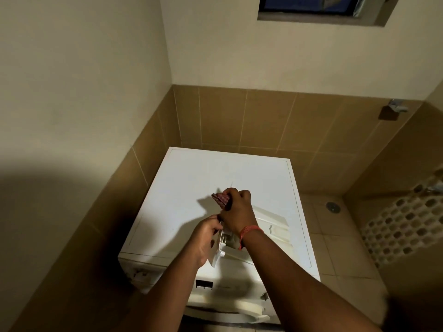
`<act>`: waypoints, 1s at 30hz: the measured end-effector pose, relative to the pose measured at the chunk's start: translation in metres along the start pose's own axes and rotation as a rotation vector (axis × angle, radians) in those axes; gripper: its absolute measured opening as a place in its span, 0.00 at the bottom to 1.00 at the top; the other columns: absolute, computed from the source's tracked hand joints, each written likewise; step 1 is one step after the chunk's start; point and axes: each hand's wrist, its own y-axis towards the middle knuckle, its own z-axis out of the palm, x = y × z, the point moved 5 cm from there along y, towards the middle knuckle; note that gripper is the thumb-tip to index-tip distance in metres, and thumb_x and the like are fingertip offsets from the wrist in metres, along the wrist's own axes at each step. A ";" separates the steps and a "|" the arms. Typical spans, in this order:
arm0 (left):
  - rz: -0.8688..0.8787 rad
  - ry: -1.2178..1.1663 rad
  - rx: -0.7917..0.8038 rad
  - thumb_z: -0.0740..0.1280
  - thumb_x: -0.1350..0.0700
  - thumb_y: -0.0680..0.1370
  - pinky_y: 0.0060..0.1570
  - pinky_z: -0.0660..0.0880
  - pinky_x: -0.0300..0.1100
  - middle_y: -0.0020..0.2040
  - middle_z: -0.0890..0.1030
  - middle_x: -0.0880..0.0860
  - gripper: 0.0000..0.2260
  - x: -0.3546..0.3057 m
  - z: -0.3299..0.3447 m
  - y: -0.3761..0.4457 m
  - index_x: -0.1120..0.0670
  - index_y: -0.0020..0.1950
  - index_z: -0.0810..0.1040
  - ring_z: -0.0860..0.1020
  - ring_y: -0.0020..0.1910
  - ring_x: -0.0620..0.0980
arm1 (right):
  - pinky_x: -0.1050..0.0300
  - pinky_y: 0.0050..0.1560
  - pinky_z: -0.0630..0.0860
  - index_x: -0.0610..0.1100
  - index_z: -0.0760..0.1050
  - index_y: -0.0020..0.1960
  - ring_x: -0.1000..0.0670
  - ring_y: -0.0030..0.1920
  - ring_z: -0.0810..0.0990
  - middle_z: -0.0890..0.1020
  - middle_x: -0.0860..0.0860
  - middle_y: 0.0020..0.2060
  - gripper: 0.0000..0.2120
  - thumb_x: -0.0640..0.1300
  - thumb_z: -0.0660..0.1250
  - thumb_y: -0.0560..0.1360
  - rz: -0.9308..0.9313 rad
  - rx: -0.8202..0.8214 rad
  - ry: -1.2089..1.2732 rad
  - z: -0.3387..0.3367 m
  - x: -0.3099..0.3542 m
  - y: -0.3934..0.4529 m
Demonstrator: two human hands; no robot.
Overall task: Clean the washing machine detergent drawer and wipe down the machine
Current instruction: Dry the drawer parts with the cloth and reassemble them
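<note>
White plastic detergent drawer (268, 227) lies on the washing machine (191, 178) top, lower centre of frame. Left hand (203, 238) grips its front panel; right hand (236, 209) clutches a reddish cloth (220, 198). Hard scrubbing could slide the drawer off.

A dark window (309, 4) sits in a recess high on the cream wall (79, 75). Below it, tan wall tiles (242, 116) cover the lower part of the corner. A metal tap (396, 107) juts from the tiles at the right. The tiled floor (335, 250) has a round drain (332, 206), and near it a pebble-patterned panel (405, 221) runs along the right edge.
</note>
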 end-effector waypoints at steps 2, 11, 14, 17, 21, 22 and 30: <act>-0.041 -0.016 -0.060 0.63 0.53 0.75 0.63 0.62 0.50 0.61 0.81 0.51 0.17 0.009 -0.010 0.005 0.50 0.62 0.79 0.76 0.62 0.50 | 0.52 0.56 0.77 0.51 0.72 0.58 0.43 0.53 0.75 0.64 0.50 0.55 0.25 0.33 0.68 0.65 0.010 -0.008 -0.050 0.002 0.003 0.000; -0.296 -0.021 -0.153 0.58 0.41 0.82 0.59 0.74 0.52 0.65 0.77 0.55 0.24 0.049 -0.037 0.009 0.53 0.74 0.68 0.77 0.61 0.55 | 0.63 0.55 0.73 0.46 0.72 0.50 0.55 0.42 0.75 0.67 0.47 0.53 0.14 0.32 0.65 0.70 0.035 -0.202 0.162 -0.019 0.019 -0.008; -0.229 -0.105 -0.144 0.60 0.40 0.81 0.46 0.81 0.52 0.57 0.82 0.56 0.21 0.038 -0.032 0.009 0.53 0.65 0.76 0.82 0.54 0.57 | 0.59 0.50 0.76 0.48 0.74 0.50 0.56 0.43 0.76 0.71 0.47 0.52 0.12 0.35 0.67 0.70 0.003 -0.250 0.369 -0.042 0.031 -0.011; -0.092 -0.214 -0.154 0.65 0.43 0.79 0.52 0.80 0.60 0.56 0.83 0.58 0.17 0.009 -0.032 0.007 0.53 0.60 0.78 0.81 0.55 0.61 | 0.55 0.35 0.76 0.46 0.75 0.52 0.51 0.41 0.78 0.79 0.47 0.47 0.15 0.32 0.66 0.68 0.013 -0.216 0.564 -0.061 0.034 -0.010; 0.052 -0.049 -0.114 0.64 0.44 0.80 0.58 0.76 0.52 0.51 0.86 0.51 0.14 -0.026 -0.031 0.000 0.51 0.58 0.80 0.82 0.53 0.54 | 0.61 0.31 0.69 0.47 0.75 0.51 0.49 0.40 0.77 0.81 0.46 0.46 0.19 0.26 0.62 0.69 0.060 -0.142 0.744 -0.077 0.027 -0.004; 0.095 -0.016 -0.139 0.64 0.45 0.81 0.56 0.76 0.49 0.50 0.86 0.49 0.12 -0.031 -0.030 -0.001 0.51 0.55 0.80 0.82 0.52 0.51 | 0.62 0.30 0.69 0.48 0.75 0.51 0.49 0.38 0.75 0.80 0.46 0.46 0.19 0.27 0.62 0.69 0.070 -0.126 0.744 -0.079 0.025 -0.002; 0.237 0.111 -0.237 0.62 0.45 0.82 0.51 0.76 0.43 0.51 0.84 0.47 0.12 -0.039 -0.013 -0.002 0.51 0.56 0.79 0.82 0.51 0.47 | 0.58 0.40 0.76 0.52 0.75 0.54 0.50 0.47 0.78 0.77 0.47 0.55 0.20 0.30 0.66 0.71 -0.070 -0.131 0.403 -0.096 0.009 -0.009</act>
